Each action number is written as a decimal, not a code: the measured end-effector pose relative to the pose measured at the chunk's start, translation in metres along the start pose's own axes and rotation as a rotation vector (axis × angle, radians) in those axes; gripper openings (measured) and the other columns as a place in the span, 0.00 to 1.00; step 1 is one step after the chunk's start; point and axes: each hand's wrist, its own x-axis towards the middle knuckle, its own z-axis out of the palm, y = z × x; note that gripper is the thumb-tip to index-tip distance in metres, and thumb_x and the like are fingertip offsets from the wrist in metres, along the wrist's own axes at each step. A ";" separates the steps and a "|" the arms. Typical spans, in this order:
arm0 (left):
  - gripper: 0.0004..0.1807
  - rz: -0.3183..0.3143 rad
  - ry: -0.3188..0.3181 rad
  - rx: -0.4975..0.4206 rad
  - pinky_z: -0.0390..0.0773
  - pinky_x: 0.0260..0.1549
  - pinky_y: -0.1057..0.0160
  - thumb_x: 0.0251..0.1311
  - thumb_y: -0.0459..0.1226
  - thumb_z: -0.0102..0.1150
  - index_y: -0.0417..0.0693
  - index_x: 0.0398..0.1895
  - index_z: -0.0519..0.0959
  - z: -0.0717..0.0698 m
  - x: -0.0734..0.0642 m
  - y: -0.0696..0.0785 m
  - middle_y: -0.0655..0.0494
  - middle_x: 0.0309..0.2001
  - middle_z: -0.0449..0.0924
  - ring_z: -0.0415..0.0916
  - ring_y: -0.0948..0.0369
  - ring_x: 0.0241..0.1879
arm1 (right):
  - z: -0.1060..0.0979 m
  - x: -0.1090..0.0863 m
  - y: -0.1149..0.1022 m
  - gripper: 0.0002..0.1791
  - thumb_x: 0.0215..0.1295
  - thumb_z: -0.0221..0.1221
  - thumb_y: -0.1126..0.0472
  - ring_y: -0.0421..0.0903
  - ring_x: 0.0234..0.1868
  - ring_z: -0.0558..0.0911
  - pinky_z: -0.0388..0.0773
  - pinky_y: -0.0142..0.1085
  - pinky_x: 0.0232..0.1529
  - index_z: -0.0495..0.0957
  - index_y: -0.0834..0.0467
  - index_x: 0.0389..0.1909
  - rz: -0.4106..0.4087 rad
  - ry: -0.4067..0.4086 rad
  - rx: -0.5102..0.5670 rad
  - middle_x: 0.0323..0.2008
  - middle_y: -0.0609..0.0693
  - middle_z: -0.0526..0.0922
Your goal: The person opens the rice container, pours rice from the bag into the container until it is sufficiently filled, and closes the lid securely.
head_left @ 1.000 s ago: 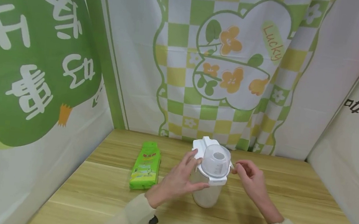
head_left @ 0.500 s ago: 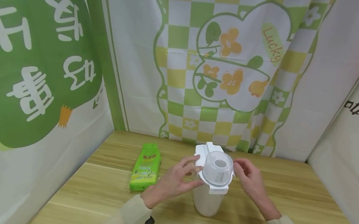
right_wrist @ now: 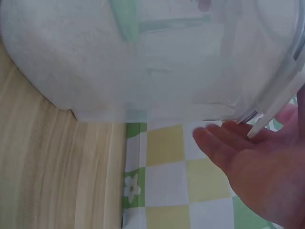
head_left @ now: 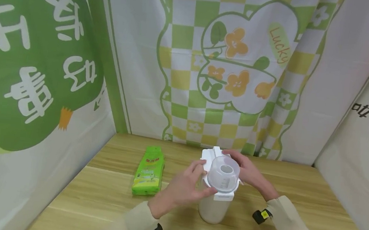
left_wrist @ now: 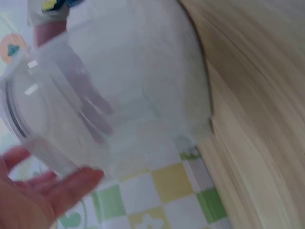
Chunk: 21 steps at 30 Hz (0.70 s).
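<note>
A see-through storage container [head_left: 213, 210] with pale contents low inside stands upright on the table. Its white lid [head_left: 208, 155] carries a clear measuring cup [head_left: 224, 177] turned upside down. My left hand [head_left: 181, 188] holds the lid's left side, thumb near the front latch [head_left: 224, 196] and fingers farther back. On the far right side my right hand [head_left: 249, 170] reaches behind the cup, its fingers partly hidden there. In the right wrist view its fingers [right_wrist: 214, 143] lie extended right at the lid's edge, beside a white latch flap [right_wrist: 274, 107] sticking out.
Left of the container a green packet [head_left: 149, 171] lies on the wooden table [head_left: 101, 196]. Behind the table hangs a checked curtain [head_left: 181, 77], with printed cloth walls on both sides.
The container has shifted slightly toward me. My right hand has moved from the lid's right edge to behind the cup. My left hand stays at the lid's left side.
</note>
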 end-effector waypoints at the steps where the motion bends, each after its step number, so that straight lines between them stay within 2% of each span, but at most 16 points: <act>1: 0.33 -0.028 -0.009 0.025 0.82 0.32 0.64 0.60 0.68 0.50 0.48 0.46 0.72 0.000 -0.001 0.005 0.44 0.66 0.68 0.82 0.53 0.43 | -0.001 0.001 0.000 0.25 0.65 0.59 0.61 0.48 0.54 0.79 0.76 0.39 0.52 0.72 0.58 0.63 0.004 -0.032 0.002 0.56 0.60 0.81; 3: 0.39 -0.091 -0.033 0.056 0.83 0.35 0.59 0.59 0.72 0.45 0.47 0.51 0.71 0.001 -0.002 0.015 0.40 0.68 0.65 0.81 0.51 0.46 | -0.001 0.003 0.002 0.26 0.65 0.60 0.61 0.47 0.53 0.79 0.76 0.38 0.51 0.72 0.58 0.64 0.014 -0.069 0.018 0.55 0.60 0.81; 6: 0.46 -0.179 -0.068 0.052 0.83 0.44 0.48 0.55 0.75 0.44 0.49 0.60 0.67 0.002 -0.004 0.024 0.37 0.73 0.57 0.76 0.45 0.58 | 0.000 0.005 0.005 0.25 0.63 0.61 0.63 0.42 0.51 0.79 0.77 0.35 0.51 0.73 0.60 0.62 0.016 -0.050 0.055 0.55 0.61 0.81; 10: 0.51 -0.212 -0.092 0.045 0.81 0.49 0.42 0.50 0.77 0.47 0.52 0.66 0.62 0.006 -0.004 0.024 0.38 0.75 0.51 0.70 0.41 0.64 | 0.003 0.005 0.009 0.23 0.62 0.62 0.66 0.35 0.48 0.79 0.77 0.31 0.49 0.74 0.62 0.59 0.008 -0.003 0.121 0.54 0.63 0.80; 12: 0.52 -0.195 -0.097 0.044 0.80 0.50 0.42 0.49 0.77 0.49 0.53 0.67 0.61 0.007 -0.004 0.021 0.39 0.75 0.51 0.70 0.42 0.65 | 0.005 0.005 0.011 0.23 0.61 0.62 0.67 0.33 0.47 0.79 0.77 0.30 0.48 0.75 0.63 0.58 0.010 0.009 0.139 0.53 0.64 0.80; 17: 0.49 -0.078 -0.059 0.021 0.79 0.56 0.48 0.47 0.73 0.58 0.52 0.65 0.63 0.007 -0.001 0.011 0.40 0.73 0.57 0.71 0.46 0.64 | 0.007 0.005 0.013 0.20 0.61 0.59 0.69 0.31 0.47 0.79 0.76 0.28 0.48 0.76 0.65 0.56 -0.004 0.049 0.133 0.52 0.65 0.81; 21: 0.47 -0.002 -0.059 -0.013 0.79 0.56 0.52 0.47 0.70 0.63 0.53 0.65 0.64 0.002 0.005 0.002 0.44 0.72 0.59 0.72 0.50 0.63 | 0.005 0.005 0.012 0.17 0.64 0.56 0.68 0.37 0.49 0.80 0.76 0.27 0.49 0.77 0.65 0.53 0.006 0.091 0.114 0.52 0.65 0.81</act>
